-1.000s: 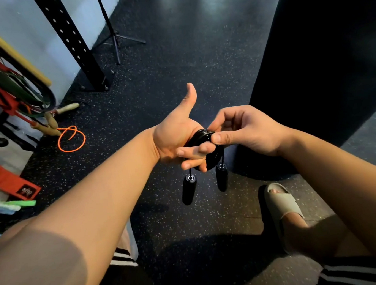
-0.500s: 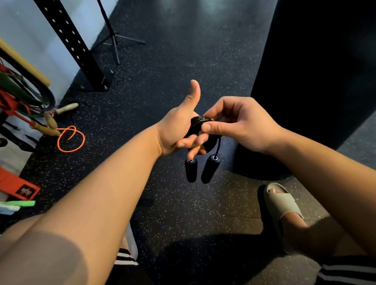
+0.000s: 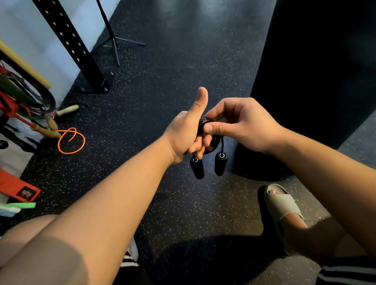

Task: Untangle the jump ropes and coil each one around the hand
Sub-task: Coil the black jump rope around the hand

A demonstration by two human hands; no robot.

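A black jump rope [image 3: 204, 125] is coiled around the fingers of my left hand [image 3: 185, 133], whose thumb points up. Its two black handles [image 3: 220, 165] hang side by side just below the hand on short lengths of cord. My right hand [image 3: 241, 122] pinches the coil between thumb and fingers from the right. A second rope, orange with wooden handles [image 3: 71, 140], lies on the floor at the left, part of it looped, its handles near the rack.
A rack [image 3: 5, 93] with red and green bands stands at the left. A black perforated post [image 3: 73, 45] and a tripod stand [image 3: 113, 38] rise behind. A large black block [image 3: 325, 64] fills the right. My sandalled foot [image 3: 282, 207] rests on the speckled floor.
Both hands have lifted slightly with the coil. The two handles swung and now hang closer together under my left hand. My right hand kept its pinch on the coil.
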